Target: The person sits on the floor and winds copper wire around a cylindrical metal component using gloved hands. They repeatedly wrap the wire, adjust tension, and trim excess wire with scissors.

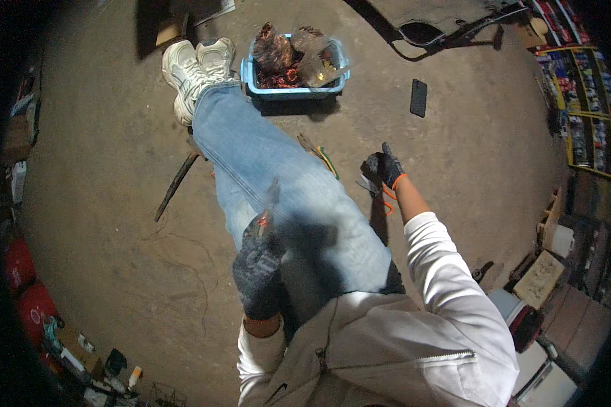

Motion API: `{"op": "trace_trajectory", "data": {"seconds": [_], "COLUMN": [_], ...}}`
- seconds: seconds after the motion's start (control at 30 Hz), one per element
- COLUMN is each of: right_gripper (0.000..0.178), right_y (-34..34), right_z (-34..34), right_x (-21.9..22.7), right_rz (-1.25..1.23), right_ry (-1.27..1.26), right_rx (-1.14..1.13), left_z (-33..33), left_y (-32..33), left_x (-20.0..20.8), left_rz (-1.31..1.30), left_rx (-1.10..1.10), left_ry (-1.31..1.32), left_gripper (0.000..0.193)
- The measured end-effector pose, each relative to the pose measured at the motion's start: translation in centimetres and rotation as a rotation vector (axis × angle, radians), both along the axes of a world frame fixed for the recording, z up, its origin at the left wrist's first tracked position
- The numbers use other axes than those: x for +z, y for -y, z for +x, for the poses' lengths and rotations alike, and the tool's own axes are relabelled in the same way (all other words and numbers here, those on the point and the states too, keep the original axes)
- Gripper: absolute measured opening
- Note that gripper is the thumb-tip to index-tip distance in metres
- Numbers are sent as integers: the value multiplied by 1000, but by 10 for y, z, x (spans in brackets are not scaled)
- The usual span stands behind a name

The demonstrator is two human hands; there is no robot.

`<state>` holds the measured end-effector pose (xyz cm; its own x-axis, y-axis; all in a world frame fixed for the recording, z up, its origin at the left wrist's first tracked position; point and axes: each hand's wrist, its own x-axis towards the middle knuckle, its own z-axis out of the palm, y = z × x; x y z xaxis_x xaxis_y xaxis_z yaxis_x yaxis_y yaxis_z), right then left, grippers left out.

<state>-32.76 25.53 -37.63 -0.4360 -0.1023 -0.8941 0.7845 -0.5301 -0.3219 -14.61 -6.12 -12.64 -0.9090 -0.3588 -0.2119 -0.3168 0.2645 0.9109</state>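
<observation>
My left hand [258,271], in a dark glove, is closed over my thigh around something with a red part and a blurred greyish tip; its kind is unclear. My right hand [381,168], gloved in dark fabric with an orange cuff, reaches low over the floor to the right of my legs. Its thumb stands out apart from the bent fingers. Just below it lies an orange-handled tool [388,205], partly covered by the hand and its shadow. Pliers with green and yellow handles [327,163] rest on the floor between my leg and that hand.
A blue tub [295,91] full of coppery scrap and a clear plastic bag stands beyond my shins. A black phone [419,98] lies right of it. A wooden-handled hammer [176,184] is left of my legs. Boxes [540,278] line the right side; red containers [37,308] stand left.
</observation>
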Motion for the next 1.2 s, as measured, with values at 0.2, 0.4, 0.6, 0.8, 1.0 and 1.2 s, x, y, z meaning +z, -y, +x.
{"op": "trace_trajectory", "data": {"seconds": [0.2, 0.4, 0.6, 0.8, 1.0, 1.2], "right_gripper": [57, 65, 56, 47, 50, 45], "right_y": [-24, -39, -41, -42, -56, -76], "right_z": [16, 23, 33, 24, 6, 6], "right_x": [5, 1, 9, -1, -16, -10], "right_rz": [-75, -123, -220, -58, -15, 78], "right_ry": [-34, -86, -87, -140, -247, -275], "right_rx": [36, -132, -186, -94, -225, -192], "left_z": [-6, 11, 26, 40, 43, 42], "left_y": [-25, -53, -66, -61, -54, -55], "left_x": [7, -3, 2, 12, 9, 24], "left_rz": [61, -71, 88, -297, 7, 136], "left_rx": [-205, -180, -109, -194, -58, 22], "left_ry": [-363, -302, -274, -343, -146, -109], "left_gripper": [22, 17, 29, 26, 23, 37]}}
